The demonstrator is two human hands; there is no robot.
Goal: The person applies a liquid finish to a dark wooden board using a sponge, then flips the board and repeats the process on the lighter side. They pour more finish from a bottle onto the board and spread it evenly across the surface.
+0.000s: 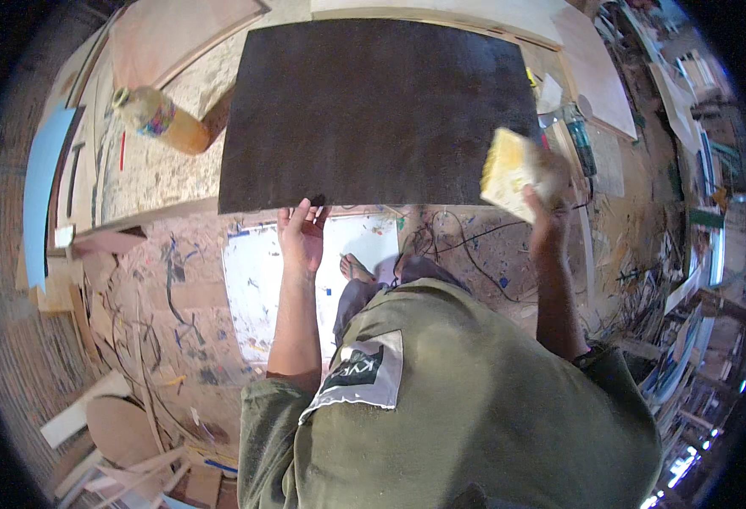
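Observation:
A large dark brown board [370, 106] lies across the workbench, top center. My left hand [301, 233] is closed on the board's near edge, left of its middle, fingers curled at the rim. My right hand [547, 216] grips a pale yellow, sponge-like pad [508, 165] over the board's right end; the pad is blurred, and whether it touches the board cannot be told. To the board's left, a bottle [169, 127] with orange-brown contents leans or lies on the bench.
The wooden bench [161, 212] holds pale panels [148, 34], a light blue strip [46, 199], and a teal cylindrical item [582, 144] at right. Below are my feet, a white sheet [254, 305], cables [466, 254] and scattered offcuts [118, 424]. Stacked timber [678, 373] fills the right side.

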